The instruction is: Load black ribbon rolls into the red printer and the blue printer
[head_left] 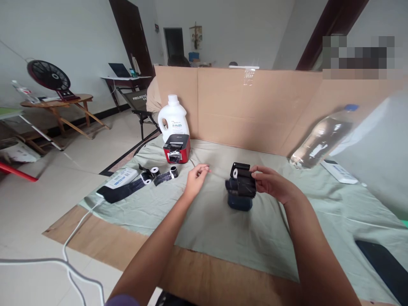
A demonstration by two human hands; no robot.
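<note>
My right hand (276, 183) has its fingertips closed on a black paper roll (246, 178) with a white core; a strip of the paper hangs loose at its front. Directly behind and below the roll is a small dark blue device (239, 202), with a black raised lid (239, 166) at its back. Left of them, my left hand (196, 179) is held over the cloth in a pinch. Whatever lies between those fingertips, if anything, is too small to make out.
Several black paper rolls (154, 172) lie on the green cloth at left, near a white box (123, 177). A red and black printer (177, 148) stands before a white jug (174, 119). Cardboard (242, 110) walls the back. A large bottle (323, 138) leans right; a phone (381, 265) lies nearer.
</note>
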